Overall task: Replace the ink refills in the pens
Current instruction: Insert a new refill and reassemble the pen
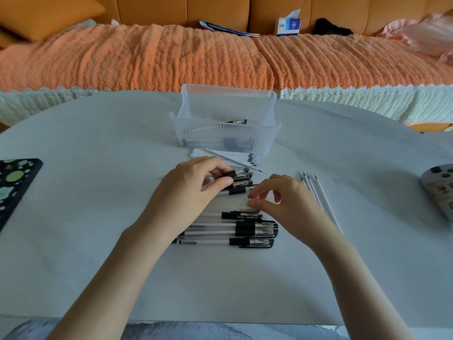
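A home living room: orange sofa point(220, 11) behind table point(98, 168).

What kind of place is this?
Probably a home living room: an orange sofa with a knitted throw sits behind the white table, with a cushion and tissue box on it.

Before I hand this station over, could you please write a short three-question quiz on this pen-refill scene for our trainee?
1. True or false: the clear basket on the table is empty.
2. Fill in: the small separate group of refills lies to the ___ of the right hand.
3. Which hand grips the uncapped pen? A. the left hand B. the right hand C. neither hand
Key: 1 false, it holds pens; 2 right; 3 A.
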Demonstrator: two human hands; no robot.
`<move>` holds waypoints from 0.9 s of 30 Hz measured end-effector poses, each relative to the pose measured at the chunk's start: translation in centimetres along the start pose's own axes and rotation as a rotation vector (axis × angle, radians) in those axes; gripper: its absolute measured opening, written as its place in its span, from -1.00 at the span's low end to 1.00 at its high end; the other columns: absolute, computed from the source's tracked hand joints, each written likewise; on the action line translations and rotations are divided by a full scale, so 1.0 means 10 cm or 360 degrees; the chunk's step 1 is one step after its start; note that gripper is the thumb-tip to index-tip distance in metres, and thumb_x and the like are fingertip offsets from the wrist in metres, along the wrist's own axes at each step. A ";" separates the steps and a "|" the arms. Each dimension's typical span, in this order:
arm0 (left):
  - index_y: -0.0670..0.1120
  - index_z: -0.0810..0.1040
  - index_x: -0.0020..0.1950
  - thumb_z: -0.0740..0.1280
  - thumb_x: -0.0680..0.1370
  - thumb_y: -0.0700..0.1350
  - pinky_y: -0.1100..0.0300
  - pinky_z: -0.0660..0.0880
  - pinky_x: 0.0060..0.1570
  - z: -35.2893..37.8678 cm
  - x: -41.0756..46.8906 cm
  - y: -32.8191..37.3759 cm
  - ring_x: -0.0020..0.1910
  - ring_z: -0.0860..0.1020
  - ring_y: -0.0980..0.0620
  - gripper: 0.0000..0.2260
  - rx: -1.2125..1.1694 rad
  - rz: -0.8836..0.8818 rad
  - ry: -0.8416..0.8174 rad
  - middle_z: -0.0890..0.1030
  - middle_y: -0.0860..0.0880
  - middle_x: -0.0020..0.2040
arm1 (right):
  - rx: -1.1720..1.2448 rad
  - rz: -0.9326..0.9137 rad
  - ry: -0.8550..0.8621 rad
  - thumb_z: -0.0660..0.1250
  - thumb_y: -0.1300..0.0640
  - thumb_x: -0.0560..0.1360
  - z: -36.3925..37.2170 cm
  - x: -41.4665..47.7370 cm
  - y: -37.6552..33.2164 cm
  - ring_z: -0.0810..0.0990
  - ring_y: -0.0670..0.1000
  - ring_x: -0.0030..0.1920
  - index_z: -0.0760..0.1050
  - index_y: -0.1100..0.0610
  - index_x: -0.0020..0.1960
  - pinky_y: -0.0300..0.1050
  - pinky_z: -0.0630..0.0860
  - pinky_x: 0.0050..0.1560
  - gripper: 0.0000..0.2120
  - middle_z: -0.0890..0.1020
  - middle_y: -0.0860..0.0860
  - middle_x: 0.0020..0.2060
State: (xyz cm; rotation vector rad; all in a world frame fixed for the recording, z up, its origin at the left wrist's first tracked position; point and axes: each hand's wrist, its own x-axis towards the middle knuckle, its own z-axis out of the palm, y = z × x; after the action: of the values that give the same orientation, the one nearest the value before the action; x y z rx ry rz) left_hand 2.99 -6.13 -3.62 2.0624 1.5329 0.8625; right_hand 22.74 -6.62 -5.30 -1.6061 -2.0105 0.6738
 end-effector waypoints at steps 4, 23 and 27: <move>0.09 0.57 -0.05 0.36 0.48 0.02 0.21 0.48 -0.15 0.02 0.00 0.00 -0.26 0.53 0.22 -0.91 -0.0034 0.0015 -0.0026 0.53 0.24 -0.25 | 0.0005 0.0021 0.0010 0.42 -0.01 0.42 0.01 0.01 0.00 0.40 -0.26 -0.18 0.62 -0.07 -0.09 -0.43 0.29 -0.21 -0.91 0.54 -0.19 -0.28; 0.11 0.56 -0.07 0.37 0.47 0.03 0.19 0.49 -0.14 0.05 -0.02 0.05 -0.27 0.53 0.20 -0.94 -0.0041 0.0047 -0.0101 0.53 0.26 -0.24 | 0.1624 0.0412 0.0568 0.27 0.20 0.54 -0.23 0.06 -0.09 0.62 -0.01 -0.32 0.54 0.17 -0.17 -0.28 0.33 -0.47 -0.87 0.68 0.06 -0.27; 0.11 0.57 -0.07 0.37 0.47 0.05 0.16 0.49 -0.15 0.06 -0.03 0.04 -0.26 0.51 0.20 -0.92 0.0029 0.0068 -0.0128 0.52 0.27 -0.25 | 0.1577 0.0448 0.0899 0.27 0.24 0.52 -0.41 0.07 0.08 0.48 -0.07 -0.45 0.54 0.18 -0.18 -0.30 0.31 -0.49 -0.88 0.62 0.05 -0.34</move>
State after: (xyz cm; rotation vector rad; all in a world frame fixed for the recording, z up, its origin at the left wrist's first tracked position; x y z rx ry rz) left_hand 3.62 -6.48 -3.84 2.1236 1.4644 0.7736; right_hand 25.80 -5.40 -2.65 -1.2330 -0.8104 0.9668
